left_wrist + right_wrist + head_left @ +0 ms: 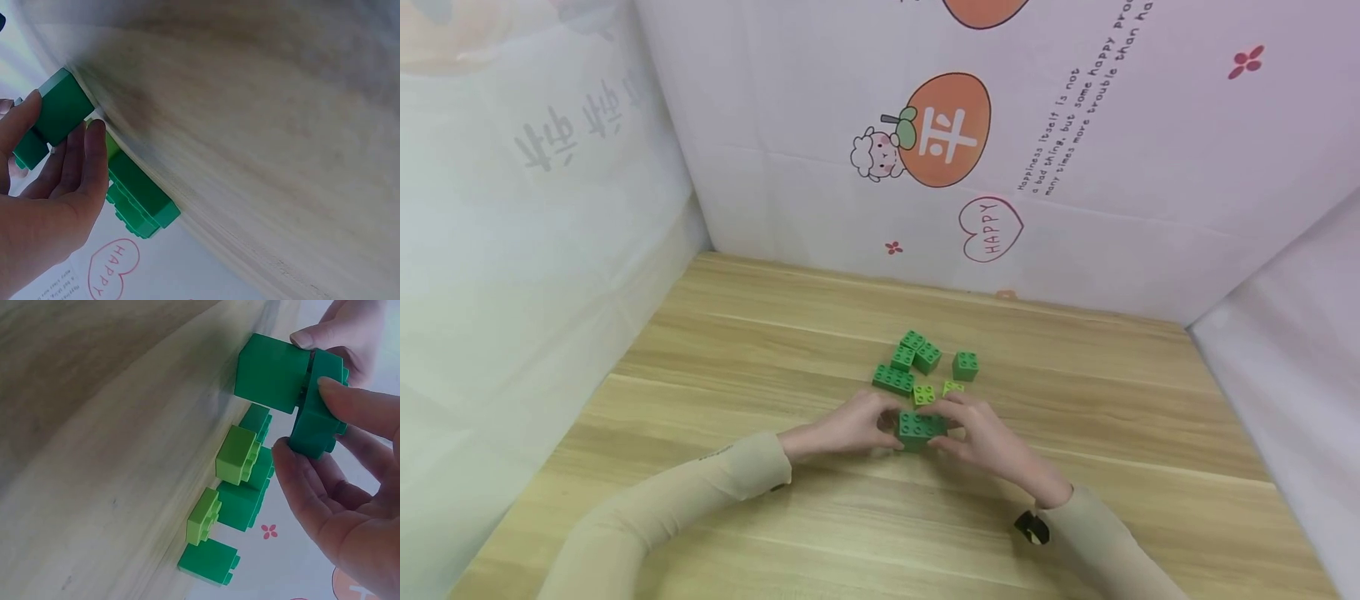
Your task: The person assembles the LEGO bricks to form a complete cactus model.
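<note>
Clock: head view, held pair at centre, 12 = far side
Held pair: green lower block with green upper brick above; narrow gap between, upper looks slightly tilted; can't tell if the bottom rests on the table
Left hand: at 9 o'clock, thumb and fingers gripping lower block
Right hand: at 3 o'clock, pinching upper brick, thumb on one side, fingers on the other
Lime bricks: one at 12 o'clock, just beyond the pair; other between 1 and 2, just past the right fingers, partly hidden
Long green brick: 11 o'clock, near left hand
Small green trio: close together beyond the long one; and at 12, between 11 and 12
Lone green block: between 1 and 2, beyond the second lime
Sleeves: beige; black item by right cuff, 4 o'clock
Backdrop: white printed sheet, HAPPY heart about 1 o'clock
</note>
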A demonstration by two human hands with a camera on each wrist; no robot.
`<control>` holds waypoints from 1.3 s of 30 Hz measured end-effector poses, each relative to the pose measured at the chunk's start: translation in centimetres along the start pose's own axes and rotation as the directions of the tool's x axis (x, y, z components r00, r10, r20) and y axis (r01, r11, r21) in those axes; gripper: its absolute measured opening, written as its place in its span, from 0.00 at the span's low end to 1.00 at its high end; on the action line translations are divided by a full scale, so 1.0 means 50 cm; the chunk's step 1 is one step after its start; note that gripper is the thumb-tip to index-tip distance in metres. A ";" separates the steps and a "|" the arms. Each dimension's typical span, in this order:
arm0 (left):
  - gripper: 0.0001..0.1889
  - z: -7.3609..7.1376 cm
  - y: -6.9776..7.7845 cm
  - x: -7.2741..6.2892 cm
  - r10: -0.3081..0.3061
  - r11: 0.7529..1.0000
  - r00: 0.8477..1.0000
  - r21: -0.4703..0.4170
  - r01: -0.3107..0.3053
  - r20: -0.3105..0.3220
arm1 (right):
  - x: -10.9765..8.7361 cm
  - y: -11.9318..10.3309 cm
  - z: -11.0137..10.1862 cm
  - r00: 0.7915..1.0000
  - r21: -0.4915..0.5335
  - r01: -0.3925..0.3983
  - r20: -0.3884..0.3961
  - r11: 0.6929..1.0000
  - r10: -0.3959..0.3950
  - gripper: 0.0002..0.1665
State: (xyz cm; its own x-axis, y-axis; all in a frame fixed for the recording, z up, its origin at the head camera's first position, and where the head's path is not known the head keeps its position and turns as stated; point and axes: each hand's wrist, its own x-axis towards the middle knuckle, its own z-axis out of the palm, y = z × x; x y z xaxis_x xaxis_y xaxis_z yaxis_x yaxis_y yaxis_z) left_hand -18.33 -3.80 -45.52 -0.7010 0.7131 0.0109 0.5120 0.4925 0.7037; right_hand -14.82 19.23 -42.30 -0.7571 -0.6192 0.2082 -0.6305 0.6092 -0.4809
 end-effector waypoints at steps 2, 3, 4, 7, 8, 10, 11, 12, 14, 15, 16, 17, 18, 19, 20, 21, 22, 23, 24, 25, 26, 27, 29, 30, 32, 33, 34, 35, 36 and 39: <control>0.21 -0.001 0.001 0.000 -0.001 1.000 1.000 0.001 0.001 -0.001 | 0.001 -0.001 -0.001 1.000 -0.015 -0.004 0.006 1.000 0.004 0.26; 0.21 -0.001 0.001 0.000 -0.001 1.000 1.000 0.002 0.001 -0.002 | 0.001 -0.002 -0.002 1.000 -0.022 -0.008 0.010 1.000 0.008 0.26; 0.21 -0.001 0.001 0.000 -0.001 1.000 1.000 0.003 0.001 -0.002 | 0.002 -0.002 -0.003 1.000 -0.032 -0.011 0.014 0.999 0.011 0.26; 0.19 -0.001 0.000 -0.001 0.004 1.000 1.000 0.010 -0.004 -0.007 | 0.002 -0.003 -0.004 0.999 -0.048 -0.020 0.026 0.999 0.021 0.26; 0.19 -0.001 0.000 -0.001 0.006 1.000 1.000 0.013 -0.006 -0.009 | 0.002 -0.003 -0.005 0.999 -0.051 -0.023 0.029 0.998 0.024 0.26; 0.18 -0.001 -0.001 -0.001 0.012 1.000 1.000 0.016 -0.012 -0.012 | 0.002 -0.002 -0.005 0.999 -0.058 -0.026 0.034 0.998 0.028 0.26; 0.18 0.000 -0.002 -0.001 0.013 1.000 1.000 0.018 -0.013 -0.014 | 0.002 -0.002 -0.005 0.999 -0.060 -0.028 0.035 0.998 0.030 0.26; 0.17 0.000 -0.002 -0.001 0.012 1.000 1.000 0.017 -0.012 -0.014 | 0.002 -0.003 -0.005 0.999 -0.062 -0.029 0.036 0.998 0.032 0.26; 0.17 0.000 -0.002 -0.001 0.013 1.000 1.000 0.021 -0.013 -0.015 | 0.002 -0.003 -0.005 0.999 -0.065 -0.034 0.038 0.997 0.037 0.26; 0.17 0.000 -0.002 -0.001 0.012 1.000 1.000 0.022 -0.012 -0.015 | 0.002 -0.003 -0.005 0.998 -0.066 -0.037 0.038 0.997 0.040 0.26; 0.17 0.000 -0.002 -0.001 0.011 1.000 1.000 0.025 -0.011 -0.015 | 0.003 -0.003 -0.005 0.998 -0.067 -0.040 0.040 0.997 0.043 0.26; 0.17 0.001 -0.002 -0.001 0.011 1.000 1.000 0.027 -0.011 -0.015 | 0.003 -0.004 -0.005 0.998 -0.068 -0.044 0.042 0.997 0.047 0.26; 0.17 0.001 -0.002 0.000 0.013 0.999 1.000 0.030 -0.013 -0.015 | 0.004 -0.004 -0.005 0.998 -0.070 -0.047 0.043 0.996 0.050 0.25; 0.16 0.001 -0.003 0.000 0.016 0.999 1.000 0.034 -0.016 -0.017 | 0.004 -0.004 -0.005 0.998 -0.071 -0.050 0.044 0.996 0.053 0.25; 0.16 0.002 -0.003 0.000 0.019 0.999 1.000 0.036 -0.018 -0.018 | 0.004 -0.004 -0.005 0.997 -0.072 -0.053 0.044 0.996 0.056 0.25; 0.16 0.002 -0.003 0.000 0.019 0.999 1.000 0.036 -0.018 -0.020 | 0.004 -0.004 -0.005 0.997 -0.072 -0.054 0.043 0.996 0.057 0.25; 0.16 0.002 -0.003 0.000 0.022 0.999 1.000 0.038 -0.021 -0.022 | 0.004 -0.004 -0.005 0.997 -0.072 -0.055 0.041 0.996 0.058 0.25; 0.16 0.003 -0.004 0.000 0.024 0.999 0.999 0.039 -0.023 -0.024 | 0.004 -0.004 -0.005 0.998 -0.071 -0.053 0.037 0.996 0.056 0.25; 0.16 0.003 -0.004 0.000 0.025 0.999 0.999 0.040 -0.024 -0.025 | 0.004 -0.004 -0.004 0.998 -0.072 -0.050 0.033 0.996 0.053 0.25; 0.17 0.004 -0.004 0.000 0.025 0.999 0.999 0.040 -0.024 -0.026 | 0.003 -0.004 -0.004 0.998 -0.072 -0.046 0.029 0.996 0.048 0.25; 0.17 0.004 -0.004 0.000 0.023 0.999 0.999 0.041 -0.022 -0.027 | 0.002 -0.004 -0.003 0.999 -0.073 -0.040 0.024 0.997 0.042 0.25; 0.17 0.004 -0.004 0.000 0.022 0.999 0.999 0.041 -0.021 -0.027 | 0.002 -0.004 -0.002 0.999 -0.075 -0.035 0.019 0.997 0.036 0.26; 0.18 0.004 -0.003 -0.001 0.020 0.999 0.999 0.043 -0.019 -0.026 | 0.001 -0.006 0.000 1.000 -0.083 -0.023 0.008 0.996 0.023 0.26; 0.18 0.004 -0.002 -0.001 0.020 0.999 0.999 0.043 -0.019 -0.025 | 0.000 -0.006 0.000 1.000 -0.088 -0.018 0.003 0.996 0.018 0.26; 0.19 0.003 -0.001 -0.002 0.023 0.999 0.999 0.045 -0.022 -0.025 | -0.001 -0.008 0.001 1.000 -0.099 -0.015 -0.006 0.995 0.014 0.26; 0.18 0.003 0.000 -0.002 0.025 0.999 0.999 0.044 -0.023 -0.024 | -0.001 -0.009 0.002 1.000 -0.105 -0.014 -0.011 0.994 0.013 0.26; 0.18 0.003 0.000 -0.002 0.025 0.999 0.999 0.044 -0.024 -0.024 | -0.001 -0.009 0.002 1.000 -0.110 -0.014 -0.015 0.994 0.012 0.26; 0.19 0.002 0.001 -0.001 0.023 0.999 0.999 0.043 -0.022 -0.024 | -0.002 -0.010 0.002 1.000 -0.114 -0.014 -0.017 0.993 0.013 0.26; 0.19 0.002 0.001 -0.001 0.023 0.999 0.999 0.042 -0.022 -0.024 | -0.002 -0.011 0.002 1.000 -0.119 -0.015 -0.019 0.993 0.013 0.27; 0.18 0.000 0.001 0.000 0.014 0.999 1.000 0.039 -0.013 -0.024 | -0.003 -0.013 0.003 1.000 -0.129 -0.016 -0.027 0.992 0.012 0.27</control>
State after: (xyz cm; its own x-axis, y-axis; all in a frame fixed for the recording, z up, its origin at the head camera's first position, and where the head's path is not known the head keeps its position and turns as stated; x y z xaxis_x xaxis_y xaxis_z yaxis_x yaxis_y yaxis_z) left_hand -18.30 -3.78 -45.51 -0.7055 0.7077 0.0384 0.5401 0.5018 0.6756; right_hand -14.29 18.85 -42.15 -0.7691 -0.5979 0.2257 -0.6354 0.6775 -0.3704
